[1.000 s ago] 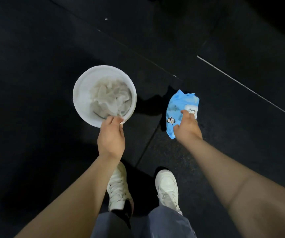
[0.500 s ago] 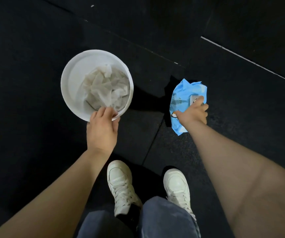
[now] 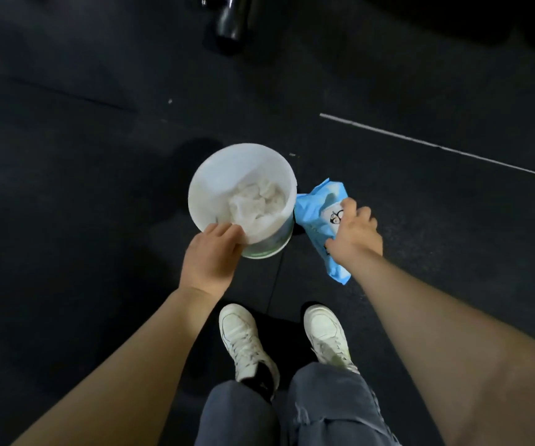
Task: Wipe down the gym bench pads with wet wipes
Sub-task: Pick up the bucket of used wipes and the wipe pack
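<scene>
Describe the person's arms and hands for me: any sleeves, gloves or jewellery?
Both forearms are bare as far as the frame shows: no sleeves in view. The left hand and right hand wear no gloves, and no rings, watch or bands can be seen on them or on the wrists.

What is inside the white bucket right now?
The white bucket holds crumpled white wipes. Whatever lies beneath that pile is hidden, and the left hand gripping the near rim covers a little of the inside.

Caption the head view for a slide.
Left hand grips a white bucket of used wipes; right hand holds the blue pack.
</scene>
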### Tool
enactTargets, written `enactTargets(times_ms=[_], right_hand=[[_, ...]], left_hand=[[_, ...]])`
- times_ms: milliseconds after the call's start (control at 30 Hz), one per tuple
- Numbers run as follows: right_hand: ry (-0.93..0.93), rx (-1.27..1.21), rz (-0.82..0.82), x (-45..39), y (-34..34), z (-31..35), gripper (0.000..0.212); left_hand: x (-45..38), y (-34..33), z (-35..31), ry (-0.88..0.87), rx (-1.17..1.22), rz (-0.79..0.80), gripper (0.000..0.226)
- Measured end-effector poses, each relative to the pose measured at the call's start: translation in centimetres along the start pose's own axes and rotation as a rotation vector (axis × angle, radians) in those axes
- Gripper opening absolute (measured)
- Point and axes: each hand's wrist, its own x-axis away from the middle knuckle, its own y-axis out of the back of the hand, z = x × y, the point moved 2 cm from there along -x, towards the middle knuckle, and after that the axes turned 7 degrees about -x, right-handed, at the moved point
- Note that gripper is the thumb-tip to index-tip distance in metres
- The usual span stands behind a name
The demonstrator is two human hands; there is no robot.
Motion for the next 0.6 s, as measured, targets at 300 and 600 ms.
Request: enactTargets(times_ms=[300,600], right_hand=[[-0.055,-0.170,-0.056,16.2,16.7,-3.3,0.070],[-0.126,-0.386,-0.275,29.7,32.0,-7.8,0.067]], left_hand=[[5.0,15.9,-8.5,-0.288,-0.260,-0.053,0.014],[9.6,30.7,-20.0,-0.495,-0.302,-0.094,0.008]])
